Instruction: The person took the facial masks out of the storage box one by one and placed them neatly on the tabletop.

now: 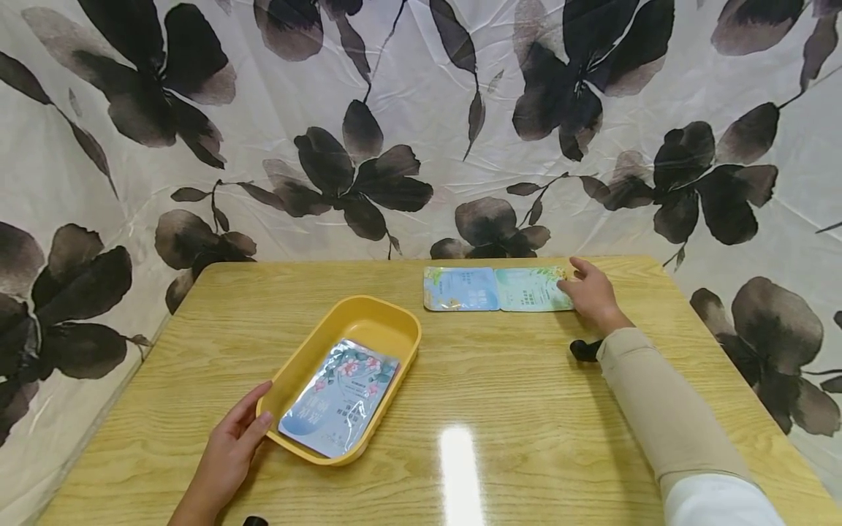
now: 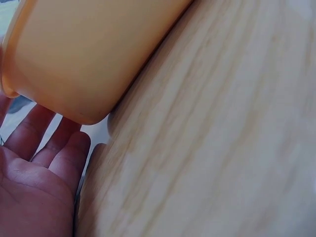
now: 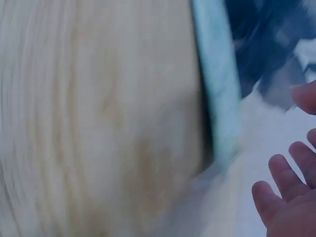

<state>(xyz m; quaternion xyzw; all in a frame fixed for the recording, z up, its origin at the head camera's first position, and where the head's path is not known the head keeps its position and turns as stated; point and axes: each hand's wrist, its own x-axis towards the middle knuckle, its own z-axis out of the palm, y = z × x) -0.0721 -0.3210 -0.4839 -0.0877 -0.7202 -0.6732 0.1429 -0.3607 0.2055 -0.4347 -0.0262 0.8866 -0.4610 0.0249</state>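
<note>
My left hand [image 1: 226, 446] holds the near-left corner of a yellow plastic tray [image 1: 411, 332], thumb at its rim. The left wrist view shows the fingers of that hand [image 2: 39, 168] against the outer end wall of the tray [image 2: 84, 54]. Inside the tray lies a flat sachet with pink flowers [image 1: 342, 398], like a sheet-mask packet. My right hand [image 1: 595, 296] is over the right end of a green sachet [image 1: 529, 290], fingers spread. A blue sachet [image 1: 463, 290] adjoins it on the left. In the blurred right wrist view, the right hand [image 3: 291, 197] looks apart from the green sachet [image 3: 219, 84].
The wooden table [image 1: 500, 380] carries everything. A floral cloth [image 1: 408, 88] hangs behind its far edge. A black object [image 1: 584, 351] shows by the right wrist, and another black piece [image 1: 255, 521] at the bottom edge near the left arm.
</note>
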